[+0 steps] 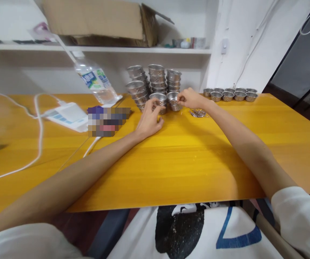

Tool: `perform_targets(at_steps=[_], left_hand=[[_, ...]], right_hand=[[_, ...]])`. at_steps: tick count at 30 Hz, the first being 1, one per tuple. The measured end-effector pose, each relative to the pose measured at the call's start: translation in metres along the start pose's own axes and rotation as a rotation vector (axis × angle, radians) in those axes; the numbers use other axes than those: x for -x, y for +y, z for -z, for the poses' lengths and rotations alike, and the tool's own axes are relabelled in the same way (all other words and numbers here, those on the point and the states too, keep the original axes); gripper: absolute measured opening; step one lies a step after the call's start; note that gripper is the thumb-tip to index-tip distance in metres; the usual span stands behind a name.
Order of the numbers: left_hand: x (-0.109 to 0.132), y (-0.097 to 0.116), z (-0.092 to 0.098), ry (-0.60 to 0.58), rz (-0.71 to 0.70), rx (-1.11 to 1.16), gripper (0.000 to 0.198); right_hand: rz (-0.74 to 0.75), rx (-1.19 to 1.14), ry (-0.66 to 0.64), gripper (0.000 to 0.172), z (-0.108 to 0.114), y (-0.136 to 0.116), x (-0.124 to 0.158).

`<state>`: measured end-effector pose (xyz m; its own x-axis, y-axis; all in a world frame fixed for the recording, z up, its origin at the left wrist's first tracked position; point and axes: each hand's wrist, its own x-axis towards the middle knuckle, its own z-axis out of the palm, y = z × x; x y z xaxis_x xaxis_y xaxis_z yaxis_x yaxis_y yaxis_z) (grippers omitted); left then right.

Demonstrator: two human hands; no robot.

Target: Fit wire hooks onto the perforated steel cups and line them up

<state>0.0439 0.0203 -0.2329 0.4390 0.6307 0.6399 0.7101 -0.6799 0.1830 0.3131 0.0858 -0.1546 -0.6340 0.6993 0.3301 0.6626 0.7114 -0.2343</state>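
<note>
Several perforated metal cups stand in stacks [157, 77] at the back of the yellow table. My left hand [149, 120] is just in front of a metal cup [158, 96] at the front of the stacks. Its fingers are bent and its thumb is held apart; it seems to hold nothing, though the fingertips overlap the cup. My right hand [190, 98] is at the right side of another metal cup [173, 102], fingertips pressed together. Whatever lies between them is too small to make out. Below that hand, a small pile of thin shiny metal pieces [198, 113] lies on the table.
Two rows of metal cups [227, 96] stand at the back right. To the left are a tilted plastic bottle [97, 81], a white box [68, 117], a white cable [40, 136] and a blurred-out item [109, 122]. A cardboard box [95, 19] rests on the shelf [112, 49] above.
</note>
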Motion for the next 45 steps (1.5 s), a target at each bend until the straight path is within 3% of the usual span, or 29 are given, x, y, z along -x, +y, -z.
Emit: perform_targets(at_steps=[7, 12, 14, 17, 19, 21, 23, 26, 31, 35, 40, 45], left_hand=[[-0.005, 0.005, 0.003, -0.171, -0.252, 0.010, 0.042], [-0.003, 0.001, 0.002, -0.168, -0.204, 0.106, 0.049], [-0.002, 0.002, 0.001, -0.136, -0.098, 0.220, 0.063], [-0.003, 0.015, -0.005, -0.101, 0.076, 0.535, 0.090], [-0.003, 0.030, -0.011, -0.091, 0.158, 0.780, 0.090], [-0.001, 0.047, -0.016, -0.116, 0.202, 0.945, 0.078], [0.004, 0.062, -0.018, -0.185, 0.230, 1.029, 0.079], [0.014, 0.080, -0.012, -0.315, 0.207, 1.080, 0.095], [0.020, 0.093, 0.000, -0.518, 0.101, 1.091, 0.094], [0.016, 0.086, 0.000, -0.584, 0.135, 1.227, 0.091], [0.011, 0.075, -0.001, -0.610, 0.234, 1.337, 0.085], [0.010, 0.077, 0.001, -0.630, 0.236, 1.349, 0.080]], right_hand=[[-0.068, -0.088, 0.032, 0.013, 0.009, -0.008, 0.004], [-0.111, -0.077, 0.042, 0.011, 0.047, -0.018, 0.010], [-0.115, -0.123, -0.090, 0.008, 0.063, -0.030, 0.014], [-0.086, -0.289, -0.418, 0.004, 0.077, -0.058, 0.019], [-0.044, -0.381, -0.592, 0.009, 0.079, -0.079, 0.022], [-0.030, -0.409, -0.679, 0.015, 0.081, -0.099, 0.025], [-0.054, -0.384, -0.678, 0.017, 0.088, -0.113, 0.030], [-0.104, -0.295, -0.547, 0.016, 0.108, -0.121, 0.039], [-0.053, -0.131, -0.411, 0.008, 0.142, -0.124, 0.058], [-0.051, -0.130, -0.413, 0.014, 0.137, -0.131, 0.074], [-0.080, -0.061, -0.752, 0.011, 0.110, -0.122, 0.097], [-0.054, -0.175, -0.759, 0.020, 0.094, -0.102, 0.095]])
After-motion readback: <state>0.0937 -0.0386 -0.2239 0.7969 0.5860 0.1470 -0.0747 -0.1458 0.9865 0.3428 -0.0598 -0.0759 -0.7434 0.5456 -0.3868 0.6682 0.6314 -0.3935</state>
